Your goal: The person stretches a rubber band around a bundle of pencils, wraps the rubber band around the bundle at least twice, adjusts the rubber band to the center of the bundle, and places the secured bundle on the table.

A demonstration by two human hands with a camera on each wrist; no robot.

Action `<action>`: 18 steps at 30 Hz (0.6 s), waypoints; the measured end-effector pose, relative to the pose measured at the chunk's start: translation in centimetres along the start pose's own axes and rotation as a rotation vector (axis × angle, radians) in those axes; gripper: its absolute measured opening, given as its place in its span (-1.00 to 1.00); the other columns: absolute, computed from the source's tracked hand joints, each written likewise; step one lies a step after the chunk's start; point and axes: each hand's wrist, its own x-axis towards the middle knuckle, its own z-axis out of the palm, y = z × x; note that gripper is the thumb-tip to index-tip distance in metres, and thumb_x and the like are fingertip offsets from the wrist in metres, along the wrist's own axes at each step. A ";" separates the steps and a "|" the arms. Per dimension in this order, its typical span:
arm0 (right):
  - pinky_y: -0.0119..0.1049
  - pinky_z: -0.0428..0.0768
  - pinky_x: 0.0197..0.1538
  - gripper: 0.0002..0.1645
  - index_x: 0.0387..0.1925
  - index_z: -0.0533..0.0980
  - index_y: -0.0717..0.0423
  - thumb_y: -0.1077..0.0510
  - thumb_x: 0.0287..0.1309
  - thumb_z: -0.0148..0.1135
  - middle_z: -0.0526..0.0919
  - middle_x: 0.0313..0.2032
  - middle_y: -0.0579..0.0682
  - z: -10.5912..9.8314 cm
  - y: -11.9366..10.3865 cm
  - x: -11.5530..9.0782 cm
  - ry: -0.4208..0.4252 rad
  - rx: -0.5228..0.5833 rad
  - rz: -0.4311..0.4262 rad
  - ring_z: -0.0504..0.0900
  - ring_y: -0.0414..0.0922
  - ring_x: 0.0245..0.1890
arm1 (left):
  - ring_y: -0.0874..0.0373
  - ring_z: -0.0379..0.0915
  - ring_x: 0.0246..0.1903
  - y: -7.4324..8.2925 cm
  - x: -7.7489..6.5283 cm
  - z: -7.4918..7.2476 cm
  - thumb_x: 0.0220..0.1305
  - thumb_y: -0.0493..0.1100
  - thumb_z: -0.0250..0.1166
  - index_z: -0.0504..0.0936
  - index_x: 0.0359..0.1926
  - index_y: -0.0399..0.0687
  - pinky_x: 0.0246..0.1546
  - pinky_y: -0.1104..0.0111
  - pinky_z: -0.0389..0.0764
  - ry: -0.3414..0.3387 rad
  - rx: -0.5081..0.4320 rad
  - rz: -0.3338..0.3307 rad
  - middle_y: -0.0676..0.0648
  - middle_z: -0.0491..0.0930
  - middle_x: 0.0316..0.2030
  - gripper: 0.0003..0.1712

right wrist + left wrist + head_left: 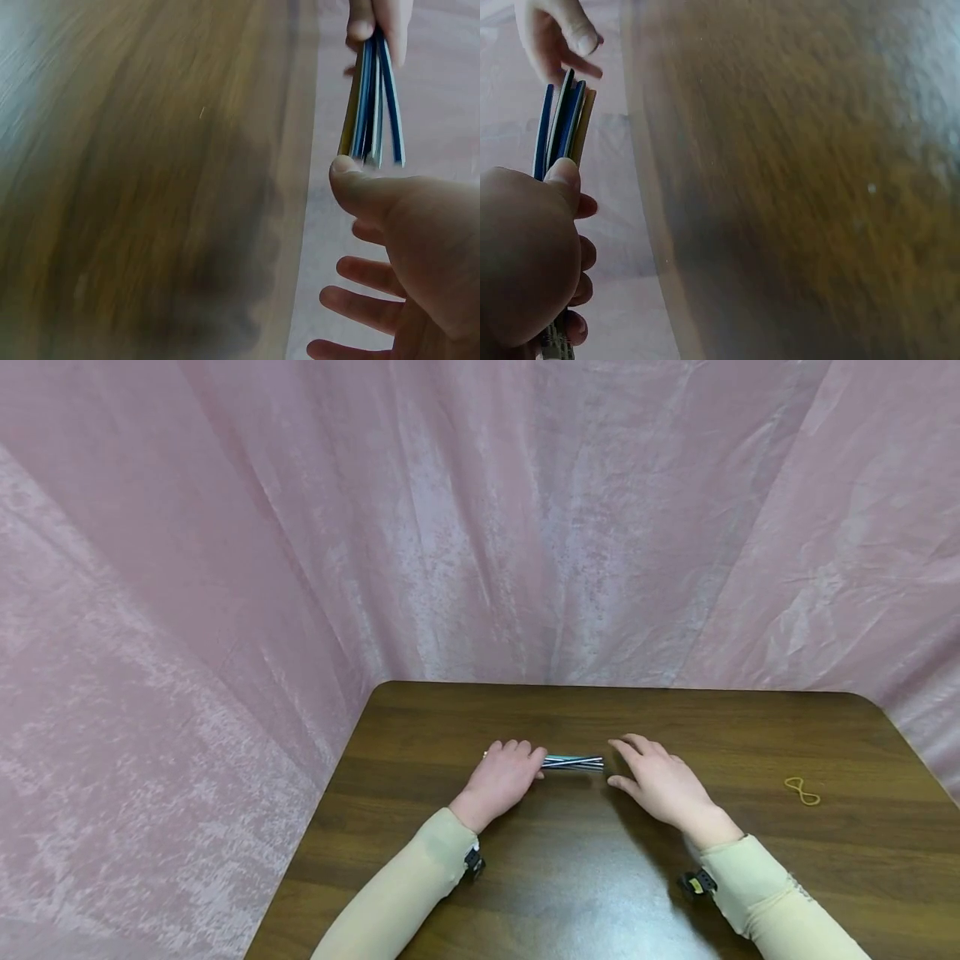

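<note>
Brown table (585,893), pink curtain (480,527) behind. Left hand (504,772): gripped the sticks (573,762), free ends toward 3 o'clock. Right hand (662,782): spread beside those ends, contact unclear. Band (802,791): lay farther, at 3 o'clock. Handling: firm, even pressure probably suited the fanned ends.

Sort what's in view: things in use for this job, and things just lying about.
In use:
bundle of slim sticks, gripped by the left hand; the right hand is near its free end

Lying about:
yellow rubber band, untouched on the wooden table, though it may also belong to the job
</note>
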 end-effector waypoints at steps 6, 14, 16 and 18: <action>0.35 0.58 0.09 -0.30 0.41 0.49 0.24 -0.06 0.43 0.41 0.50 0.35 0.34 -0.9 2.2 -1.5 0.005 -0.002 0.020 0.52 0.38 0.29 | 0.09 0.58 -0.25 -0.4 -0.2 0.3 0.64 0.14 0.18 0.54 -0.02 0.03 -0.25 0.25 0.50 -0.011 -0.001 -0.024 0.03 0.63 -0.23 -0.71; 0.39 0.56 0.08 -0.34 0.38 0.51 0.28 -0.04 0.45 0.38 0.49 0.34 0.39 -2.4 5.1 -3.9 0.018 -0.002 0.074 0.51 0.44 0.27 | 0.06 0.58 -0.27 -0.8 -0.7 0.7 0.64 0.12 0.17 0.54 -0.04 0.02 -0.28 0.23 0.49 -0.010 -0.057 -0.042 0.02 0.63 -0.25 -0.72; 0.40 0.55 0.07 -0.35 0.37 0.51 0.29 -0.03 0.46 0.37 0.48 0.34 0.40 -2.6 5.7 -4.5 0.013 -0.001 0.089 0.50 0.45 0.27 | 0.06 0.58 -0.27 -1.0 -0.8 0.9 0.65 0.12 0.15 0.54 -0.02 0.02 -0.26 0.23 0.49 -0.007 -0.061 -0.044 0.02 0.63 -0.24 -0.71; 0.41 0.54 0.09 -0.36 0.38 0.50 0.29 -0.02 0.48 0.36 0.48 0.34 0.41 -2.8 6.1 -5.0 0.009 0.008 0.103 0.49 0.47 0.27 | 0.06 0.58 -0.26 -1.1 -0.8 1.0 0.65 0.13 0.14 0.53 -0.02 0.02 -0.25 0.22 0.50 -0.005 -0.065 -0.045 0.02 0.63 -0.24 -0.71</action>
